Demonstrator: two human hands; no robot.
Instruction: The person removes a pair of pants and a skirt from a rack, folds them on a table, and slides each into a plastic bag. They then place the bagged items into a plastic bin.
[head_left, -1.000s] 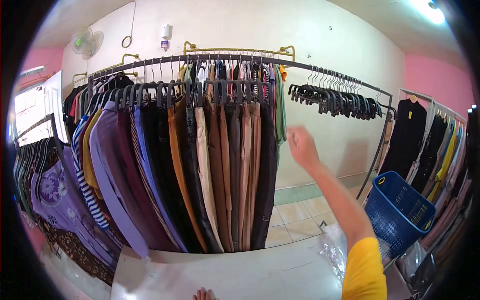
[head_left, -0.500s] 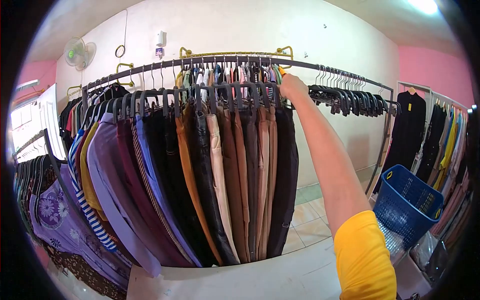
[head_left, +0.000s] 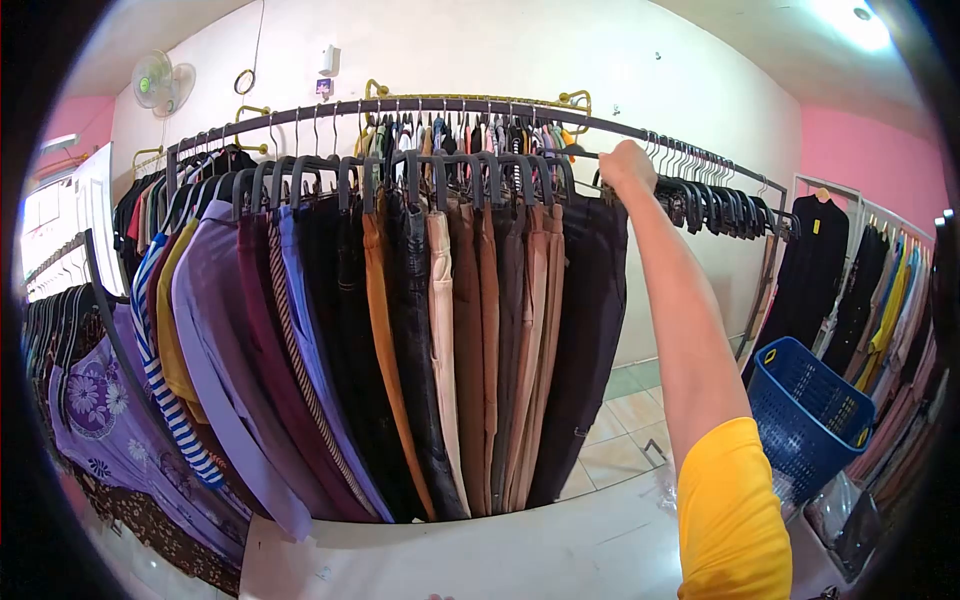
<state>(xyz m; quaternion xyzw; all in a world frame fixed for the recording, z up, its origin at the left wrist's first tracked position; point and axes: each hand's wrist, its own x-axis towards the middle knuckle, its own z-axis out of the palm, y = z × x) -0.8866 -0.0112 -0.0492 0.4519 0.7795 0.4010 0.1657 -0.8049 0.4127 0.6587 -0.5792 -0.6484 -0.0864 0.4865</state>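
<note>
My right hand (head_left: 628, 168), at the end of a yellow-sleeved arm, is closed at the right end of the front row of clothes. Its fingers appear to grip the end of a black hanger (head_left: 588, 156), though they partly hide it. From that hanger hang dark trousers (head_left: 590, 270), turned partly to show their flat side. Beside them, brown, cream and black trousers (head_left: 495, 350) hang close together, then purple and striped tops (head_left: 215, 330) farther left. My left hand is not in view; a tiny pinkish bit at the bottom edge cannot be made out.
Bare black hangers (head_left: 715, 205) hang on the dark rail (head_left: 610, 127) right of my hand. A white table surface (head_left: 560, 550) lies below the clothes. At right stand a blue basket (head_left: 805, 420) and more hanging clothes (head_left: 885, 300). A purple floral garment (head_left: 100, 400) hangs at left.
My right hand has moved right and slightly nearer. The dark trousers at the row's right end have swung out to the right and show more of their width. The view has shifted slightly.
</note>
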